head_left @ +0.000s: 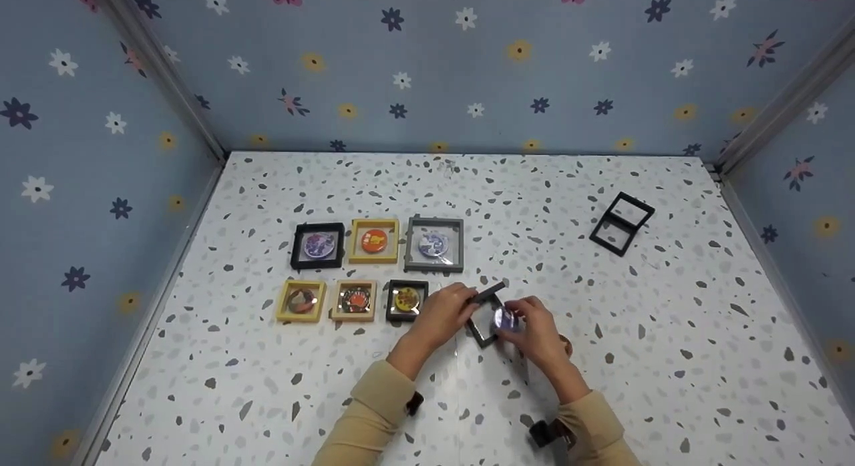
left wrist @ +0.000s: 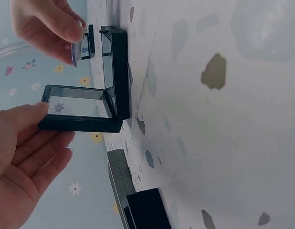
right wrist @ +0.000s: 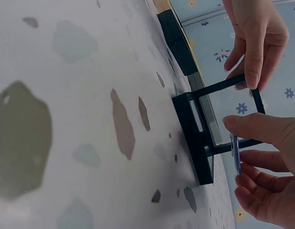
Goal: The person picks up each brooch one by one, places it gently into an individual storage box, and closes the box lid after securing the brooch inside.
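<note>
My left hand (head_left: 444, 312) pinches the raised half of a black hinged display frame (left wrist: 80, 125) between thumb and fingers. The frame's other half lies on the table, so it stands open like a book, with clear film in both halves. My right hand (head_left: 536, 329) pinches a round purple-and-white badge (head_left: 505, 319) by its edge, just over the right side of the lower half. Seen edge-on in the right wrist view, the badge (right wrist: 236, 153) sits between thumb and fingers.
Left of the hands are two rows of framed badges, among them a grey frame (head_left: 435, 269), an orange badge (head_left: 374, 240) in yellow and a small black frame (head_left: 407, 300). An open black frame (head_left: 622, 223) lies back right. A brown round thing (head_left: 566, 346) is partly behind the right hand.
</note>
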Available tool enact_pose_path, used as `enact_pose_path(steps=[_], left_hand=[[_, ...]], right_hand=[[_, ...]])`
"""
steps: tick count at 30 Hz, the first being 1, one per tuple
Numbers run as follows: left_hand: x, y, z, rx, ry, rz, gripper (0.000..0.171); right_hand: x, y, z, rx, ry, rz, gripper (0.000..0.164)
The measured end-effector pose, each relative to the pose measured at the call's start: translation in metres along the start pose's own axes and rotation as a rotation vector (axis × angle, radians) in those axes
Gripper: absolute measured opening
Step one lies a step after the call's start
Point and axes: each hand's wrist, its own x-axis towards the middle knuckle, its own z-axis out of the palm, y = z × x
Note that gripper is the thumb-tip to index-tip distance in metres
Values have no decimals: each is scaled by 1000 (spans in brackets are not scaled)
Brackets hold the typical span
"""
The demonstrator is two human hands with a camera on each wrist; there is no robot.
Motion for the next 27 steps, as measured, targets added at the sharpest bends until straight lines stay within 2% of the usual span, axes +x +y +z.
enact_pose_path(steps=[8,27], left_hand=[[0,0,0,6,-11,-10,21],[0,0,0,19,12,22,19]], right_hand=[[10,-6,14,-24,-15,59,42],[17,-7,25,-61,-67,75,37]])
